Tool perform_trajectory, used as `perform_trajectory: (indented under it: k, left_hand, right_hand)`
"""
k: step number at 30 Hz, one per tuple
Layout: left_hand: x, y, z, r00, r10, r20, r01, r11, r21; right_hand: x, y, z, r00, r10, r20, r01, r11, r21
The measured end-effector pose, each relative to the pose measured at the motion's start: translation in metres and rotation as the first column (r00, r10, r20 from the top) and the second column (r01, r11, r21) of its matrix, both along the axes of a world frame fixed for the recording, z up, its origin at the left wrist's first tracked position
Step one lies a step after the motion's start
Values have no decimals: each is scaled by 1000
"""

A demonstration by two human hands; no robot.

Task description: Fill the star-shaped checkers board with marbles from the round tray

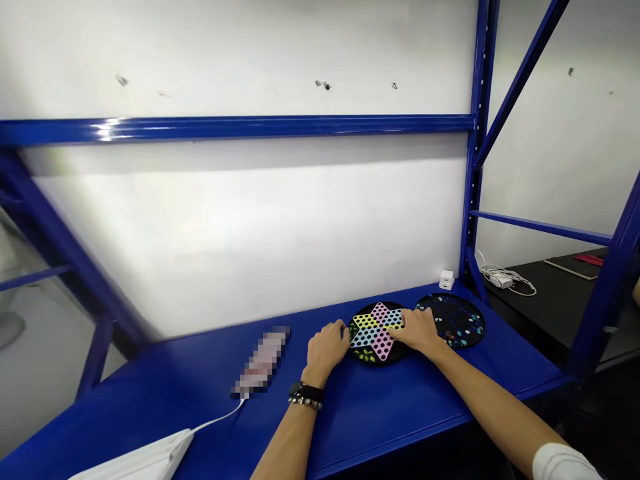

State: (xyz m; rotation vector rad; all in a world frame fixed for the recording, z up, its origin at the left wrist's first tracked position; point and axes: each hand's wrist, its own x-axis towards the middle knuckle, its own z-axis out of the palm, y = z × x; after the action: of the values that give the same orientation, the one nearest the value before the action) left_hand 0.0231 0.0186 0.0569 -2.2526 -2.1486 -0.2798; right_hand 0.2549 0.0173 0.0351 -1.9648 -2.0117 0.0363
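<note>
On a blue shelf, hands at a star board

Star-patterned board lies between both hands, likely light, stiff, best gripped by its rim. Left fingers curl at its edge; right hand's fingers bend over it, pinch unclear.

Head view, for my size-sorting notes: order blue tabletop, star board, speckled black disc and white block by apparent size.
Blue tabletop
Star board and speckled black disc: too alike to rank
White block

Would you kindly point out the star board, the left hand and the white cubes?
Star board [384, 343]: head view, pink near tip.
Left hand [324, 347]: head view, back of hand.
White cubes [447, 275]: head view, upper cube.
</note>
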Motion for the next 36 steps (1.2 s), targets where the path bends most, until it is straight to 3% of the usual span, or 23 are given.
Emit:
perform_trajectory:
  k: [8,11,19,26,36]
  left_hand:
    - [-5,12,-23,988,-151,-13,152,987,52]
    - [-8,14,-26,988,-151,-29,152,988,35]
    - [0,22,-21,991,-123,-54,124,992,2]
    - [6,26,-14,990,-135,-38,128,983,-134]
    - [-2,33,-15,986,-168,-10,166,980,-108]
  right_hand:
    - [1,-4,0,993,92,-76,-90,995,30]
    - [1,-5,-1,984,148,-95,-145,989,42]
    - [-1,-5,-5,971,214,-111,-208,976,60]
    - [-1,-4,-6,972,210,-109,-208,978,29]
    - [0,-5,-4,970,204,-130,-206,979,5]
